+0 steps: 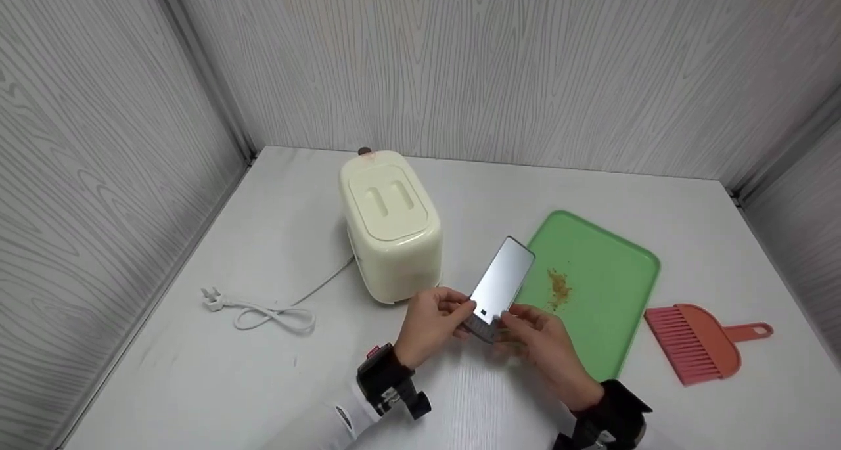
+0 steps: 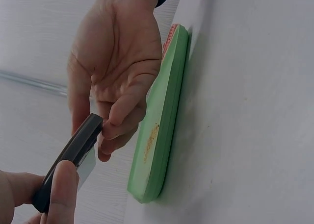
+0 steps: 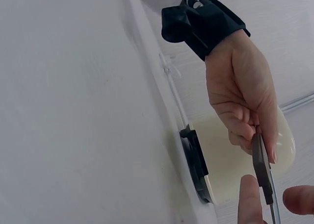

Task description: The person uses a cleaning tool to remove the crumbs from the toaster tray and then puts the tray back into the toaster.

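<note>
A flat metal crumb tray (image 1: pixel 502 279) with a dark handle end is held tilted above the table, between a cream toaster (image 1: pixel 391 223) and a green tray (image 1: pixel 604 286). My left hand (image 1: pixel 460 312) pinches the dark handle from the left. My right hand (image 1: pixel 516 318) pinches the same end from the right. The left wrist view shows the handle (image 2: pixel 73 155) edge-on between thumb and fingers. In the right wrist view the crumb tray (image 3: pixel 262 167) appears as a thin strip. A small heap of brown crumbs (image 1: pixel 558 287) lies on the green tray.
The toaster's white cord and plug (image 1: pixel 263 312) lie loose on the table to the left. A red brush with dustpan (image 1: pixel 696 341) rests to the right of the green tray. Grey panel walls close in the table on three sides.
</note>
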`<state>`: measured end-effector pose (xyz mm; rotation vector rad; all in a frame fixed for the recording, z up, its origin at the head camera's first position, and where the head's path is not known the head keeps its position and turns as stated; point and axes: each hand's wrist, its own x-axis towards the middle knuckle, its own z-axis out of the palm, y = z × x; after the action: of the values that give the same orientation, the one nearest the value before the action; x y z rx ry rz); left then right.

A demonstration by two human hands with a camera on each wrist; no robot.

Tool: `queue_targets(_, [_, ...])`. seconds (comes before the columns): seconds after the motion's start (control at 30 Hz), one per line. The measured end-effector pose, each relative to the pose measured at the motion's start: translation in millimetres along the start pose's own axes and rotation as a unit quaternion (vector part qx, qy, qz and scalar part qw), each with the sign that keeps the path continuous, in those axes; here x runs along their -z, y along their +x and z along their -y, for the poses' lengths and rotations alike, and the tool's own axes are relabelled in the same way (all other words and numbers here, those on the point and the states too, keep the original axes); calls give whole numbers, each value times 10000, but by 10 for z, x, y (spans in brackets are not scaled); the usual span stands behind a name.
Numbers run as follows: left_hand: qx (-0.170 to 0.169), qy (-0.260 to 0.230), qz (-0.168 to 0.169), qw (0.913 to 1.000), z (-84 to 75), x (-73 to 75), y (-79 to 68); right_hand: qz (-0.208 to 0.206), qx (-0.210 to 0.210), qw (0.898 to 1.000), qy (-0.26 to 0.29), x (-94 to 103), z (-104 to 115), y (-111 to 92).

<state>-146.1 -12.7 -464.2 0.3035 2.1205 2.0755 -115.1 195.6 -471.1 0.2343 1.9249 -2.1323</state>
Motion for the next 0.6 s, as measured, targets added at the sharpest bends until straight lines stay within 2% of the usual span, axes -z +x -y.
queue_targets(0.27, [-55, 80, -30, 9999, 11, 5, 7, -195, 11, 9998, 108, -138, -43, -2])
queue_targets(0.4, [-25, 82, -48, 10000, 21, 1, 10, -54, 105, 9995, 304, -187, -58, -7])
queue_targets(0.6, [115, 168, -19, 9998, 16, -1, 1, 139, 178, 9997, 125, -143, -57, 1])
